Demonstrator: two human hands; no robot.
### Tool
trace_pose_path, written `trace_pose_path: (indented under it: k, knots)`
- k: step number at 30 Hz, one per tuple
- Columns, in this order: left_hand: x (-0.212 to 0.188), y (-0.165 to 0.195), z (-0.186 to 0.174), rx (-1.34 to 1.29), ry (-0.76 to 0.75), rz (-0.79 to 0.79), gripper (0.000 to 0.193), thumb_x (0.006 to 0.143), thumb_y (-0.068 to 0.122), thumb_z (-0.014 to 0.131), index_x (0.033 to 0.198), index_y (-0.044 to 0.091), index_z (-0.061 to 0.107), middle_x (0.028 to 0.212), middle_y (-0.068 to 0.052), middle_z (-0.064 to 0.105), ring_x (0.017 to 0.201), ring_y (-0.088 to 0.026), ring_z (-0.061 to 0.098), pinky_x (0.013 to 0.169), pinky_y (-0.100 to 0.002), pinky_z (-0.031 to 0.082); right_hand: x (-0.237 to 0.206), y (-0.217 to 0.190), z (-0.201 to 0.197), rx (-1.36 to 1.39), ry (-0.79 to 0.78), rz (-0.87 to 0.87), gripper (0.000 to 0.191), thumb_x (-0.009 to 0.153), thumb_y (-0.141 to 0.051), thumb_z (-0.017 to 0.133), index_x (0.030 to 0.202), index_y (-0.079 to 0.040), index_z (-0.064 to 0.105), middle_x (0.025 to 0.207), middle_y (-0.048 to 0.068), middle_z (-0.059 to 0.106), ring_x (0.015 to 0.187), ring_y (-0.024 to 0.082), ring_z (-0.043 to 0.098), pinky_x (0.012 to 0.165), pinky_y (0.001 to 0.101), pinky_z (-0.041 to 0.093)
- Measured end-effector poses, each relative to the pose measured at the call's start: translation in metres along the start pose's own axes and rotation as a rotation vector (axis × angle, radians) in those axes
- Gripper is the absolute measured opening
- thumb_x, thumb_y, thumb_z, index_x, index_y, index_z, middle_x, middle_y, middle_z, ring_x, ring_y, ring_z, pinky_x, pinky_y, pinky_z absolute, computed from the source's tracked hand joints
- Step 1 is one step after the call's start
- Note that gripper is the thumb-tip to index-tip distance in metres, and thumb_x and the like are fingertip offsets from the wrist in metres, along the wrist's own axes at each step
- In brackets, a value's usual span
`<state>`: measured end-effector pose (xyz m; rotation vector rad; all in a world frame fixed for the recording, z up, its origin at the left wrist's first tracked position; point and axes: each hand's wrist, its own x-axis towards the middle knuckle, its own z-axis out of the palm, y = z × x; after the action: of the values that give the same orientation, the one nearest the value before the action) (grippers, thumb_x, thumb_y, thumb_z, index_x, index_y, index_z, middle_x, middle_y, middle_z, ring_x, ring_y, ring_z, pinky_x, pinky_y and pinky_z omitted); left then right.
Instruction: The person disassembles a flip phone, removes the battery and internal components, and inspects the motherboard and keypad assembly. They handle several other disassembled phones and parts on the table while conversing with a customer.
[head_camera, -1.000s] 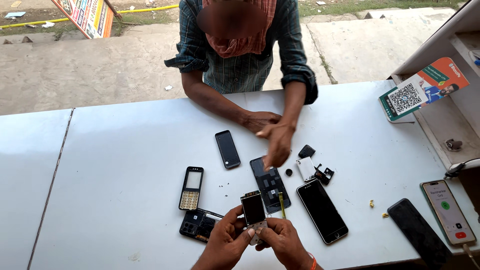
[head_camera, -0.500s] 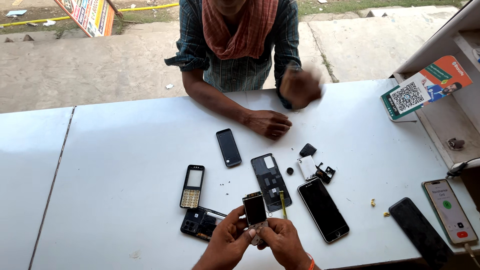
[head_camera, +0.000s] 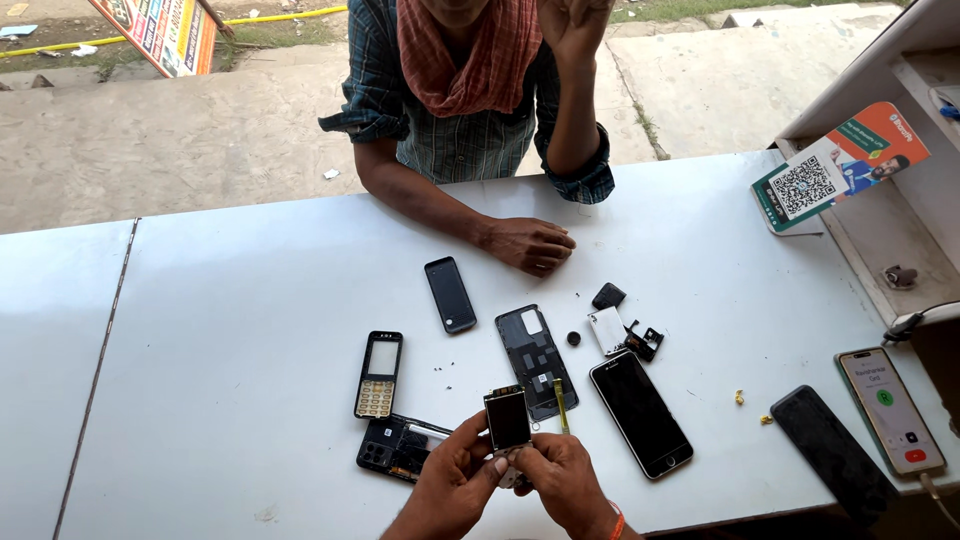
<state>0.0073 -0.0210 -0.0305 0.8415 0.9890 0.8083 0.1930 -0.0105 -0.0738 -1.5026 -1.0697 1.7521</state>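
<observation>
My left hand (head_camera: 455, 482) and my right hand (head_camera: 560, 478) together hold a small bare phone board with its dark screen (head_camera: 508, 420) upright, low over the white table (head_camera: 250, 300). Just left of my hands lies a black rear housing (head_camera: 398, 446) and a keypad front frame (head_camera: 379, 373). Right of the screen are an open phone back (head_camera: 536, 360), a thin yellow-handled tool (head_camera: 561, 405) and a black smartphone (head_camera: 640, 412). A small black phone (head_camera: 450, 294) lies farther back.
A person in a checked shirt leans on the far edge, one hand (head_camera: 530, 245) on the table, the other raised to the face. Small loose parts (head_camera: 625, 330) lie mid-table. Two more phones (head_camera: 890, 410) and a code placard (head_camera: 835, 165) are at right.
The person opposite lifted one hand off the table up to the face. My hands and the phone board have stayed in place.
</observation>
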Motion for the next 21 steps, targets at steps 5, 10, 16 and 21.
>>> trace_pose_path:
  k: [5, 10, 16, 21]
  knots:
    - [0.002, 0.000, -0.001, 0.023, 0.005, -0.047, 0.057, 0.094, -0.003, 0.058, 0.148, 0.002, 0.041, 0.115, -0.019, 0.077, 0.107, -0.019, 0.075, 0.091, -0.034, 0.061, -0.001, -0.001, 0.002, 0.032, 0.012, -0.027, 0.029, 0.084, -0.015, 0.061, 0.084, 0.009, 0.078, 0.068, 0.017, 0.077, 0.057, 0.019, 0.072, 0.053, 0.0331, 0.061]
    - [0.001, -0.003, 0.000, 0.005, -0.012, 0.006, 0.059, 0.094, -0.003, 0.058, 0.150, 0.002, 0.039, 0.117, -0.018, 0.076, 0.108, -0.018, 0.074, 0.092, -0.033, 0.060, 0.000, -0.001, 0.000, -0.006, -0.020, -0.036, 0.031, 0.087, -0.015, 0.060, 0.084, 0.010, 0.078, 0.069, 0.017, 0.077, 0.056, 0.018, 0.070, 0.054, 0.0324, 0.061]
    - [0.007, 0.001, -0.005, -0.176, 0.120, -0.057, 0.061, 0.090, -0.002, 0.062, 0.147, -0.001, 0.041, 0.111, -0.023, 0.076, 0.098, -0.021, 0.075, 0.084, -0.035, 0.062, -0.009, -0.005, -0.011, 0.191, -0.107, -0.009, 0.034, 0.091, -0.019, 0.055, 0.102, 0.007, 0.073, 0.079, 0.015, 0.078, 0.068, 0.018, 0.074, 0.065, 0.0311, 0.063]
    - [0.006, 0.006, -0.005, -0.187, 0.165, -0.084, 0.062, 0.088, 0.000, 0.063, 0.147, -0.001, 0.041, 0.112, -0.024, 0.077, 0.096, -0.020, 0.075, 0.082, -0.034, 0.062, -0.009, -0.004, -0.012, 0.126, -0.046, -0.044, 0.030, 0.094, -0.019, 0.060, 0.098, 0.007, 0.074, 0.075, 0.015, 0.077, 0.064, 0.018, 0.073, 0.060, 0.0322, 0.063]
